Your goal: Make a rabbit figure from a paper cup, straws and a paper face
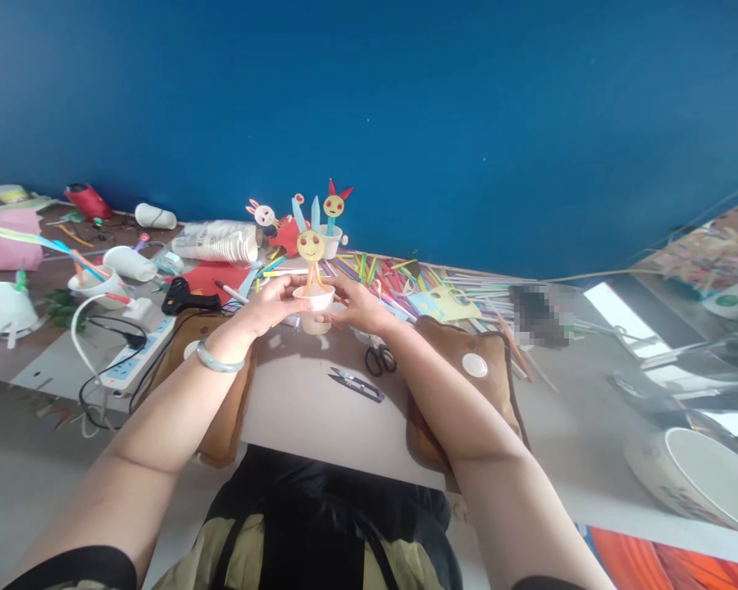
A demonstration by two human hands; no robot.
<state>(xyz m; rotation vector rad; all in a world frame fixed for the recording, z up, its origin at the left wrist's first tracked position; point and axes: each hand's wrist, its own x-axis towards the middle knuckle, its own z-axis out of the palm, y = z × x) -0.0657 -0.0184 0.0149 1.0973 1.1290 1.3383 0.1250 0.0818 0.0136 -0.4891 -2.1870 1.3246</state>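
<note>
Between my two hands a white paper cup (317, 318) is held upright, just above the table. Out of it rises a paper figure with a round yellow smiling face (311, 245), blue ears and orange strips below. My left hand (278, 305) grips the cup's left side, and my right hand (357, 306) has its fingers on the right side. Behind it stands another cup figure with a yellow face and red ears (334, 205). A white rabbit face (264, 215) shows to its left. Thread snips (357, 384) and black-handled scissors (380, 360) lie below my hands.
Brown cushions (467, 385) lie under both forearms. At left are a glue gun (188, 297), a power strip (140, 354) with cables, and bagged paper cups (218, 244). Coloured strips (369, 270) are scattered along the blue wall (406, 123). A white bucket (676, 471) stands at right.
</note>
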